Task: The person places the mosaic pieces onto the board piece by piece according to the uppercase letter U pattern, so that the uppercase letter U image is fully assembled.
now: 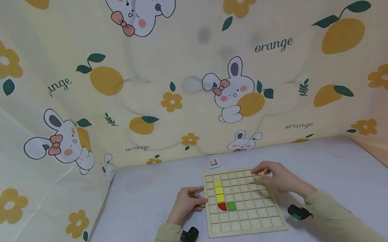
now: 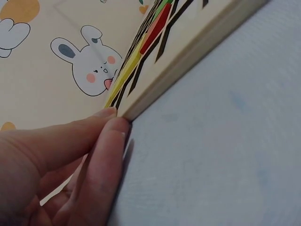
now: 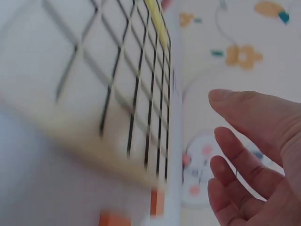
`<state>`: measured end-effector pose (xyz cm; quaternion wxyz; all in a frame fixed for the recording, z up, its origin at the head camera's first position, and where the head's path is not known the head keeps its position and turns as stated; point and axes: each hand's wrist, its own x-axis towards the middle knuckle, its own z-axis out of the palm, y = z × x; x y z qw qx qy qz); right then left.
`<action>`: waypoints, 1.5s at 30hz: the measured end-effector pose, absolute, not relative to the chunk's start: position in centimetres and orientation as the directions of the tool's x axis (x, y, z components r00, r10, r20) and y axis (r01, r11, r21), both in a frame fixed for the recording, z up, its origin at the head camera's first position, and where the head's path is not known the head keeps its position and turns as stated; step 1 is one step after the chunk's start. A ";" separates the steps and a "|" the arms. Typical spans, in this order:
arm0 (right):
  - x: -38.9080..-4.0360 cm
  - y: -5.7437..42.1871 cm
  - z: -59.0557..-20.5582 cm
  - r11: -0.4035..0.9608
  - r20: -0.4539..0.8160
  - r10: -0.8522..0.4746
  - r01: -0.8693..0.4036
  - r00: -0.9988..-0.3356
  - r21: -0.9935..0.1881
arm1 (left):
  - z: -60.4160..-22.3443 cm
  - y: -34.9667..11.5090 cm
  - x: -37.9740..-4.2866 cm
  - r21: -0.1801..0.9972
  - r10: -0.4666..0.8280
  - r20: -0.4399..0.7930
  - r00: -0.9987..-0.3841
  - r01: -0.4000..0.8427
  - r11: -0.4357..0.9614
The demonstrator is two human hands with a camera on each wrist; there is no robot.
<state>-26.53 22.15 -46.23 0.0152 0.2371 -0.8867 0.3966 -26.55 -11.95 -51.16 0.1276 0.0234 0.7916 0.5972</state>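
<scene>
A pale wooden grid board lies on the table. Three yellow square tiles form a column near its left side. Below them sit a red quarter-round tile and, to its right, a green square tile. My left hand pinches the board's left edge, thumb and fingertip meeting at the rim in the left wrist view. Over the far right corner of the board hovers my right hand. Its fingers are spread and loosely bent, with nothing between them in the right wrist view. Orange pieces lie just past the board's edge there.
Behind the board, a small card with a coloured pattern lies on the pale tabletop. A cream curtain printed with rabbits and oranges rises behind the table and along both sides.
</scene>
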 end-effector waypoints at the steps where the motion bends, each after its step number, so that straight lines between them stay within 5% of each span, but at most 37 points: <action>1: -26.7 22.7 -46.2 0.583 0.207 -0.392 -0.416 -0.896 -0.698 | -51.2 -12.0 -26.5 0.952 0.191 -0.174 -0.966 -0.115 0.285; 15: -29.6 29.1 -48.7 0.685 0.098 -0.265 -0.259 -0.959 -0.681 | -51.2 -11.9 -26.5 0.947 0.182 -0.177 -0.967 -0.118 0.297; 33: -30.3 30.8 -50.1 0.693 -0.027 -0.159 -0.092 -0.987 -0.715 | -51.0 -11.9 -26.4 0.948 0.185 -0.173 -0.967 -0.112 0.298; 45: -30.1 30.9 -48.9 0.677 -0.121 -0.202 -0.049 -0.972 -0.734 | -51.0 -11.9 -26.3 0.947 0.190 -0.168 -0.967 -0.105 0.303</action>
